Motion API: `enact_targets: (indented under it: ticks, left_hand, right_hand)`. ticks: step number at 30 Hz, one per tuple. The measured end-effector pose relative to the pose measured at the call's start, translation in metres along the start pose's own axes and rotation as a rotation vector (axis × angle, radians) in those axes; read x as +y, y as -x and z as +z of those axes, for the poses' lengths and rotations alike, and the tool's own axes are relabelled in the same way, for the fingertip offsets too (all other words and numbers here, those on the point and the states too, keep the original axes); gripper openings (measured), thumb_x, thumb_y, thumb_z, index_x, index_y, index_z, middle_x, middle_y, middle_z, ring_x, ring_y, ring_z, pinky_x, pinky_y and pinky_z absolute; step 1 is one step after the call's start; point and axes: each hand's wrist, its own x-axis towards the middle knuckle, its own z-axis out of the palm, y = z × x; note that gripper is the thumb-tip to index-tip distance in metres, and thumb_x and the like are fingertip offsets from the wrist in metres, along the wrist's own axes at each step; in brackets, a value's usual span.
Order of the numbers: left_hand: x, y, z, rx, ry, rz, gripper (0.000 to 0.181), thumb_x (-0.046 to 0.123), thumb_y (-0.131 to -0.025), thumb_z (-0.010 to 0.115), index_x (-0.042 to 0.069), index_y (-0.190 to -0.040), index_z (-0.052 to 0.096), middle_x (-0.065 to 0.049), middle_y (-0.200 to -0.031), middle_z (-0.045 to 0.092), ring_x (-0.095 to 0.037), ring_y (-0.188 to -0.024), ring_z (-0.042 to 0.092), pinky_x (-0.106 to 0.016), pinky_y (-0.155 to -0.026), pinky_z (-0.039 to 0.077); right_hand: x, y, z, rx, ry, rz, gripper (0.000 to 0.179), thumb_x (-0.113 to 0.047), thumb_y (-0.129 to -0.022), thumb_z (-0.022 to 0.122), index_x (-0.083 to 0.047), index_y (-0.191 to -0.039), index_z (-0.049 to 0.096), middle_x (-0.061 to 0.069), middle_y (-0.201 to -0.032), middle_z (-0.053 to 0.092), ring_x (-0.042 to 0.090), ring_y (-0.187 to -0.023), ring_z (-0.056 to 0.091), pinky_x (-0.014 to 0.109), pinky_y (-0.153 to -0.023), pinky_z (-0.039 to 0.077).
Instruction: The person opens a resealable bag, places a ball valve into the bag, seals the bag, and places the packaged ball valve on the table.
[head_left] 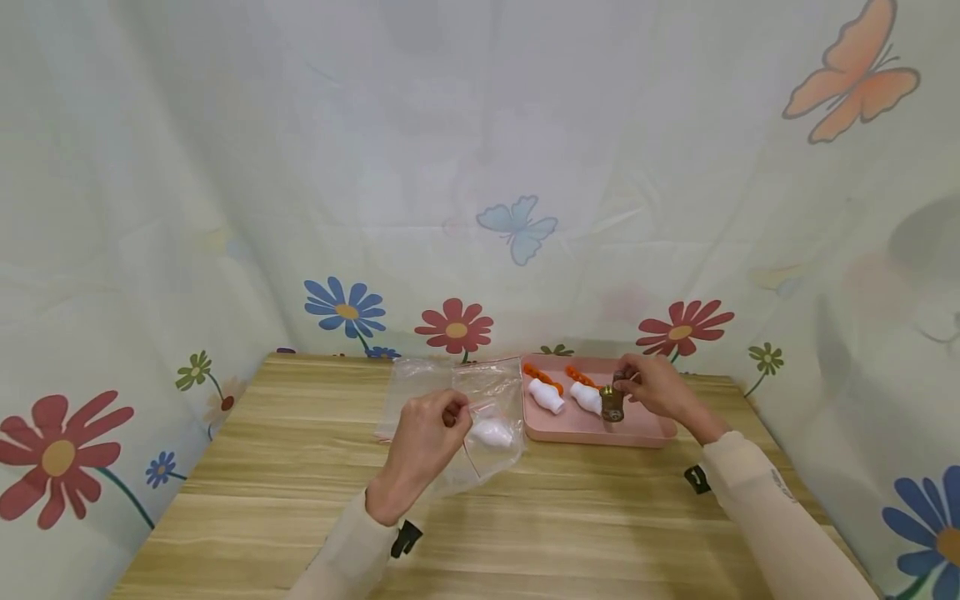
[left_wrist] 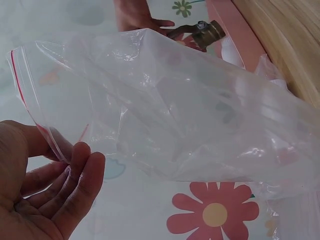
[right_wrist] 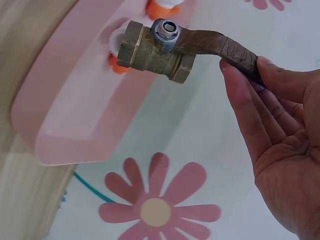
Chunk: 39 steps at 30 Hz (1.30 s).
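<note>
My left hand (head_left: pixel 426 433) pinches the red-lined edge of a clear zip bag (left_wrist: pixel 165 110) between thumb and fingers. A white rounded plastic piece (head_left: pixel 492 432) lies inside the bag near its bottom. Over the pink tray (head_left: pixel 555 434), my right hand (head_left: pixel 660 390) grips the lever handle of a brass ball valve (right_wrist: pixel 157 55). The valve body hangs free of the fingers, its nut showing on top in the right wrist view. Two white plastic pieces (head_left: pixel 546 397) and two orange pieces (head_left: pixel 543 377) lie in the tray, left of the valve.
More clear zip bags (head_left: pixel 416 383) lie flat on the wooden table (head_left: pixel 300 467), behind the left hand and left of the tray. A white curtain (head_left: pixel 405 167) printed with flowers and butterflies hangs behind the table and at its sides.
</note>
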Motion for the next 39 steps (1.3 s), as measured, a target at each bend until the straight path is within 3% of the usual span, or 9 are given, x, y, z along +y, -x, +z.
enact_targets:
  ticks: [5, 13, 23, 36, 39]
  left_hand:
    - [-0.001, -0.001, 0.002, -0.002, -0.007, -0.001, 0.005, 0.002, -0.084, 0.069, 0.005, -0.082, 0.072, -0.002, -0.071, 0.069, -0.006, -0.06, 0.059, -0.016, -0.058, 0.051]
    - [-0.001, -0.001, 0.003, -0.013, -0.005, -0.001, 0.005, 0.002, -0.084, 0.068, 0.005, -0.083, 0.072, -0.002, -0.072, 0.069, -0.007, -0.061, 0.06, -0.017, -0.059, 0.051]
    - [-0.003, -0.002, 0.005, -0.013, -0.008, -0.001, 0.006, 0.003, -0.083, 0.069, 0.008, -0.082, 0.072, -0.001, -0.071, 0.068, -0.005, -0.06, 0.058, -0.016, -0.058, 0.05]
    - [-0.001, -0.003, 0.005, -0.008, -0.003, 0.0, 0.005, 0.002, -0.083, 0.069, 0.006, -0.082, 0.072, -0.002, -0.07, 0.069, -0.006, -0.06, 0.06, -0.017, -0.058, 0.051]
    - [-0.001, -0.003, 0.006, -0.007, -0.003, 0.002, 0.005, 0.002, -0.083, 0.068, 0.005, -0.082, 0.072, -0.003, -0.07, 0.069, -0.006, -0.06, 0.06, -0.017, -0.058, 0.05]
  right_hand:
    - [-0.012, 0.002, -0.006, 0.06, 0.076, -0.049, 0.008, -0.004, -0.087, 0.07, -0.002, -0.093, 0.066, 0.011, -0.085, 0.072, 0.023, -0.075, 0.07, 0.035, -0.062, 0.057]
    - [-0.033, 0.008, -0.014, 0.122, 0.096, -0.105, 0.01, -0.004, -0.084, 0.074, -0.005, -0.091, 0.067, 0.006, -0.08, 0.072, 0.016, -0.07, 0.068, 0.031, -0.062, 0.056]
    - [-0.069, 0.019, -0.025, 0.242, 0.093, -0.274, 0.015, -0.003, -0.079, 0.078, -0.008, -0.088, 0.068, 0.002, -0.076, 0.072, 0.012, -0.067, 0.069, 0.025, -0.061, 0.056]
    - [-0.108, 0.03, -0.036, 0.284, 0.058, -0.415, 0.021, 0.002, -0.075, 0.08, -0.007, -0.088, 0.067, -0.001, -0.078, 0.073, 0.008, -0.067, 0.07, 0.025, -0.063, 0.058]
    - [-0.115, 0.033, -0.039, 0.303, 0.055, -0.456, 0.022, 0.003, -0.074, 0.081, -0.008, -0.088, 0.068, -0.002, -0.078, 0.073, 0.007, -0.067, 0.07, 0.02, -0.064, 0.057]
